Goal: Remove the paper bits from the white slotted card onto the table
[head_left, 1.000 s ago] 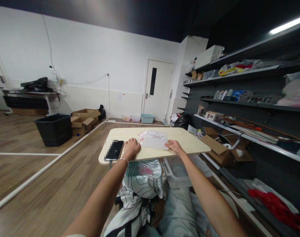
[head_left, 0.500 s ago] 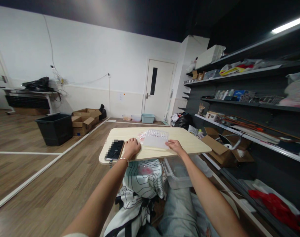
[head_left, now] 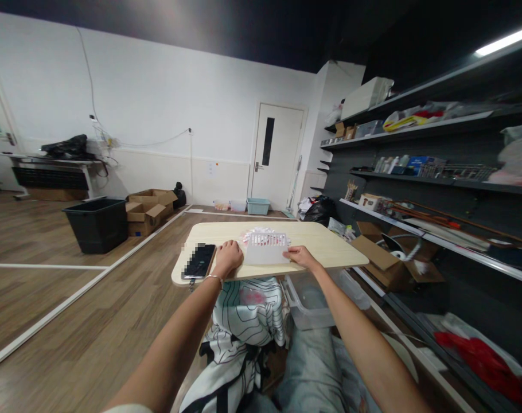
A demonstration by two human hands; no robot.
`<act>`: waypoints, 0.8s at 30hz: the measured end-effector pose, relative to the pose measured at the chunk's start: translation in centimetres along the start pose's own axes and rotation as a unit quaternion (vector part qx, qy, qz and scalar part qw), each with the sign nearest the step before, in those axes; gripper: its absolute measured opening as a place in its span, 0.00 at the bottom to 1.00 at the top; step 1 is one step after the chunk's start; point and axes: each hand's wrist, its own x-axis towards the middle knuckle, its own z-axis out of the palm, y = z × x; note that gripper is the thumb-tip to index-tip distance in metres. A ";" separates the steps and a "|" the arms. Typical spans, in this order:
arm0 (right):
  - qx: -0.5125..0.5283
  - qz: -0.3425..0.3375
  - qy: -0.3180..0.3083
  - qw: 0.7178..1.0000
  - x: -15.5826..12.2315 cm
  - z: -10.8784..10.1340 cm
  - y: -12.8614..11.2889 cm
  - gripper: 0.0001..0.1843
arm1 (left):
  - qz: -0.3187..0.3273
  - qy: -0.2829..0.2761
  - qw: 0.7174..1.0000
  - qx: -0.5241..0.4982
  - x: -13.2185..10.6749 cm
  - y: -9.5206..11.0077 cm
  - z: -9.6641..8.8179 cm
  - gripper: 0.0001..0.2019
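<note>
My right hand (head_left: pixel 301 256) pinches the right edge of a translucent white plastic sheet (head_left: pixel 265 255) with a row of slots near its far edge. The sheet lies low over the small pale table (head_left: pixel 330 244). Small white and pink pieces (head_left: pixel 263 230) are heaped just beyond the sheet and partly hidden by it; they are too small to make out. Beside the sheet's left edge, my left hand (head_left: pixel 229 256) rests on the tabletop with fingers laid forward and nothing visible in them. To its left lies a dark phone (head_left: pixel 201 261), partly pixelated.
Below the table's front edge are a striped cloth-covered container (head_left: pixel 248 310) and a clear plastic bin (head_left: pixel 308 301). An open cardboard box (head_left: pixel 381 261) stands at right under loaded shelves (head_left: pixel 416 178). A black bin (head_left: pixel 95 226) stands on the floor at left.
The sheet has shifted slightly left and toward me, moved by my right hand, and its slots now show plainly. More of the small pieces show beyond it. My left hand has barely moved.
</note>
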 end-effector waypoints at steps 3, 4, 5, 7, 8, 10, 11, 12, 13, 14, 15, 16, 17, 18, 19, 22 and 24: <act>0.007 0.000 0.003 1.000 0.0 -0.3 0.1 0.34 | -0.001 0.000 1.000 -0.003 0.1 0.0 0.0 0.21; 0.012 -0.001 0.017 1.000 0.0 -0.4 0.1 0.33 | -0.001 0.001 1.000 -0.005 0.1 0.0 0.0 0.21; 0.018 -0.002 0.037 0.999 0.1 -0.4 0.2 0.33 | 0.001 0.001 1.000 -0.006 0.0 0.0 0.0 0.21; 0.030 -0.004 0.072 0.997 0.3 -0.4 0.5 0.34 | 0.003 0.000 1.000 -0.009 0.0 0.0 0.0 0.21; 0.032 -0.005 0.083 0.996 0.4 -0.4 0.6 0.35 | 0.004 -0.001 1.000 -0.010 0.0 0.0 -0.1 0.21; 0.025 -0.010 0.086 0.996 0.5 -0.1 0.7 0.35 | 0.002 -0.001 1.000 -0.014 0.0 0.0 -0.1 0.21; 0.021 -0.015 0.085 0.996 0.6 0.0 0.7 0.36 | 0.000 -0.001 1.000 -0.016 0.0 0.0 -0.2 0.21; 0.019 -0.021 0.084 0.996 0.6 0.2 0.7 0.36 | -0.001 0.000 1.000 -0.017 -0.1 0.0 -0.2 0.21; 0.020 -0.027 0.085 0.996 0.5 0.3 0.6 0.36 | -0.002 0.001 1.000 -0.019 -0.1 0.1 -0.2 0.21; 0.023 -0.032 0.084 0.996 0.5 0.5 0.6 0.36 | -0.002 0.003 1.000 -0.019 -0.1 0.1 -0.2 0.21; 0.028 -0.036 0.083 0.996 0.4 0.6 0.5 0.37 | -0.001 0.004 1.000 -0.020 -0.1 0.1 -0.2 0.21; 0.034 -0.039 0.081 0.995 0.4 0.6 0.4 0.37 | 0.000 0.005 1.000 -0.020 -0.1 0.1 -0.3 0.21; 0.037 -0.040 0.078 0.995 0.3 0.7 0.4 0.37 | 0.000 0.005 1.000 -0.020 -0.2 0.1 -0.3 0.22; 0.037 -0.038 0.072 0.996 0.3 0.7 0.4 0.36 | 0.000 0.004 1.000 -0.019 -0.2 0.1 -0.3 0.22; 0.032 -0.035 0.063 0.997 0.2 0.7 0.4 0.35 | 0.000 0.003 1.000 -0.019 -0.2 0.1 -0.3 0.22; 0.005 -0.024 0.029 0.999 0.1 0.5 0.4 0.34 | -0.001 0.003 1.000 -0.020 -0.2 0.1 -0.2 0.21; -0.004 -0.028 0.005 1.000 0.0 0.3 0.4 0.34 | 0.001 0.005 1.000 -0.019 -0.1 0.1 -0.2 0.22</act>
